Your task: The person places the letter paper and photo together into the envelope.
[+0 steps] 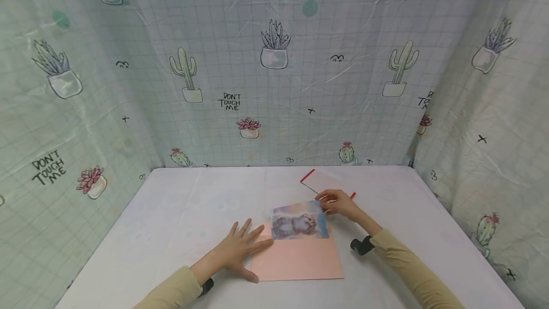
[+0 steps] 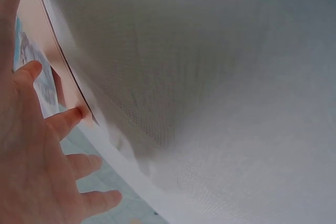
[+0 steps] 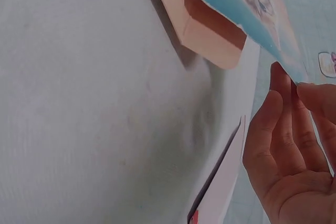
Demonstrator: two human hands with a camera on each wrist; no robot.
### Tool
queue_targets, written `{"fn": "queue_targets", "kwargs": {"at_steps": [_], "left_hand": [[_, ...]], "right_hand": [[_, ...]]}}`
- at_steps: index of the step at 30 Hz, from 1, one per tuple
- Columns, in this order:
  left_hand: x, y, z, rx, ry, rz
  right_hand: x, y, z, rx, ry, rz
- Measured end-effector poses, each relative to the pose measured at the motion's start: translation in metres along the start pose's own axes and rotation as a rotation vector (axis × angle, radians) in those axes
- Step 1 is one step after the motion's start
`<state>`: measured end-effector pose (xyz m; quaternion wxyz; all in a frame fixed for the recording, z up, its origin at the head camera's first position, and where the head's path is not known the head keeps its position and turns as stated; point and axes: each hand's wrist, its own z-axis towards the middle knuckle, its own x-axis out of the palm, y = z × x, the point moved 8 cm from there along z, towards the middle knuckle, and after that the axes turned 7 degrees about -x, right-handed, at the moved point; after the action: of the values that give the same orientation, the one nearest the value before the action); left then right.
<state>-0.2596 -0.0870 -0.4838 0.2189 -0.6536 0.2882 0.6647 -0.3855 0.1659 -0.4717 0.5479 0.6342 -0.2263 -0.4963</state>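
A peach-coloured envelope (image 1: 300, 261) lies flat on the table in front of me. Over its upper part is a picture card (image 1: 296, 221) with furry animals on a blue and pink ground, tilted up at the far side. My right hand (image 1: 336, 202) pinches the card's far right corner between thumb and fingers; the right wrist view shows the card (image 3: 247, 14) raised over the envelope (image 3: 210, 30). With fingers spread, my left hand (image 1: 240, 252) rests at the envelope's left edge, its fingertips close to the card's left side.
Behind my right hand lies a pale sheet (image 1: 328, 181) with red corners, partly hidden by the hand. A white cloth covers the table (image 1: 193, 213). Patterned curtains (image 1: 274, 85) stand at the back and both sides. Black camera parts (image 1: 361, 246) sit at the wrists.
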Motion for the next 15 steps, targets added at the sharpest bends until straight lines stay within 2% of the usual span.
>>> {"fn": "queue_targets", "kwargs": {"at_steps": [6, 15], "left_hand": [[0.002, 0.002, -0.001, -0.029, 0.039, -0.017], [0.003, 0.002, 0.000, -0.015, 0.003, -0.032]], "right_hand": [[0.010, -0.001, 0.002, -0.018, 0.033, -0.019], [0.018, 0.000, -0.002, -0.033, 0.091, -0.020]]}}
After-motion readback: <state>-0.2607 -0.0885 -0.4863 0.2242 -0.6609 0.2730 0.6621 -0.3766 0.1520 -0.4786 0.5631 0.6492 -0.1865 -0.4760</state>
